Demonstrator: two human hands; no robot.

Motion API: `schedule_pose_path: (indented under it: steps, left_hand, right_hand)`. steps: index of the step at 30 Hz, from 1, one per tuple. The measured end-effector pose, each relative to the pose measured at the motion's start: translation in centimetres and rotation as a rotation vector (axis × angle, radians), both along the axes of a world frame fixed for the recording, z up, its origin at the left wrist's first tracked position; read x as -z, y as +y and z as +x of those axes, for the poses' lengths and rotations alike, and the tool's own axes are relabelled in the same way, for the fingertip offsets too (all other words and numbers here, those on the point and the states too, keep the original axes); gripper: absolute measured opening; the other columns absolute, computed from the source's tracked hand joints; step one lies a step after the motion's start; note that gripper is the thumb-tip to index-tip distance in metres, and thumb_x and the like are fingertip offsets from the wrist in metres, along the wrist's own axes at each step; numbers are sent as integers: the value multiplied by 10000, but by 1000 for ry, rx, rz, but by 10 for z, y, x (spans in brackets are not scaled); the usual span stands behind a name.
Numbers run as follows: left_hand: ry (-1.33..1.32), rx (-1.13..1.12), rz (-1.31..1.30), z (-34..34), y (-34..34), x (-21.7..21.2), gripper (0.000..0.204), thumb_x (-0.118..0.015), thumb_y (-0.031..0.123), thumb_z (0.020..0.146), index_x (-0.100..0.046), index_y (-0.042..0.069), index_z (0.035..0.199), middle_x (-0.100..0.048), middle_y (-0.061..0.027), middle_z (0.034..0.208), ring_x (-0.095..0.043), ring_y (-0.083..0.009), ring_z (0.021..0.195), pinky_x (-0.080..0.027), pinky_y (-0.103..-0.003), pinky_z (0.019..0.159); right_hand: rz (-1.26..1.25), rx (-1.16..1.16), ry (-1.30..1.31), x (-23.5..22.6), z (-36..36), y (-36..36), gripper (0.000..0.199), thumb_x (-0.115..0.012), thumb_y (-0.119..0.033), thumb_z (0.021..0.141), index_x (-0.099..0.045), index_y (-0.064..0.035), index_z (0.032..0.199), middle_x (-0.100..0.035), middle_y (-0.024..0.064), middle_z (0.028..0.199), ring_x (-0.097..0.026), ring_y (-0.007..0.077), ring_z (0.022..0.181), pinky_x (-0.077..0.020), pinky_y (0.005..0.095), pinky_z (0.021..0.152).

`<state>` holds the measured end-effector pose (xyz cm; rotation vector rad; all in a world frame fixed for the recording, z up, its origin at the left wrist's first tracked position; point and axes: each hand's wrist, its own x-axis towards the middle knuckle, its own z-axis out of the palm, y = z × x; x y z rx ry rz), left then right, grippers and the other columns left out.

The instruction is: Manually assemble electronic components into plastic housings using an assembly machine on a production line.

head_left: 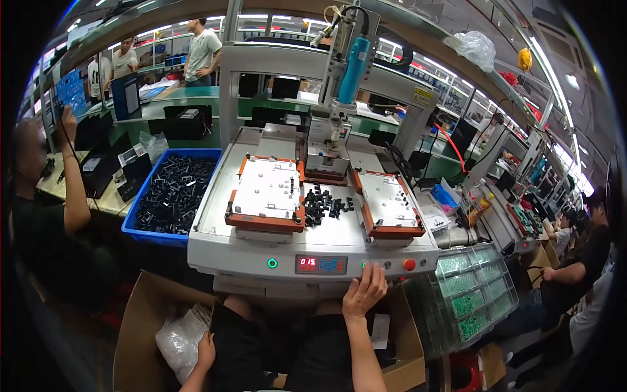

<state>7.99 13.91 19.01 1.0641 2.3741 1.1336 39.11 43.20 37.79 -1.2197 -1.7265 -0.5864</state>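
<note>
My right hand (366, 291) reaches up to the front panel of a white bench machine (225, 251), fingers stretched out and fingertips over the right green-lit button (364, 265). It holds nothing. Low on the left, my left hand (206, 351) is closed at the edge of a clear plastic bag (176, 343) in a cardboard box (134, 326); some of its fingers are hidden. On the machine bed sit two orange-edged fixtures, a left one (266, 189) and a right one (386, 202), each carrying a white panel. Small black plastic parts (320, 206) lie loose between them.
A blue bin (140, 228) full of black parts stands left of the machine. Above the bed hangs a turquoise screwdriver head (353, 72). A red knob (409, 264) sits on the panel. Clear compartment trays (467, 274) stand at right. Co-workers are on both sides.
</note>
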Motion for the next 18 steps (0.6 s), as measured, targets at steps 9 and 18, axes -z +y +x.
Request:
schedule_pose_path:
  steps: [9, 18]
  left_hand:
    - [-37, -19, 33, -8, -4, 15, 204, -486, 75, 934, -530, -50, 1090, -594, -294, 1005, -553, -473, 980, -458, -456, 819]
    - [-958, 627, 605, 57, 62, -359, 292, -559, 20, 903, -562, -55, 1185, -626, -176, 1169, -560, -238, 1165, -415, -362, 1020]
  right_hand:
    - [-12, 13, -9, -2, -1, 0, 431, -338, -302, 1017, -465, -72, 1359, -423, 122, 1376, -375, 318, 1274, -277, 456, 1030]
    - [17, 20, -8, 3, 0, 2, 431, -333, -328, 1020, -466, -91, 1356, -419, 110, 1376, -354, 296, 1298, -266, 456, 1043]
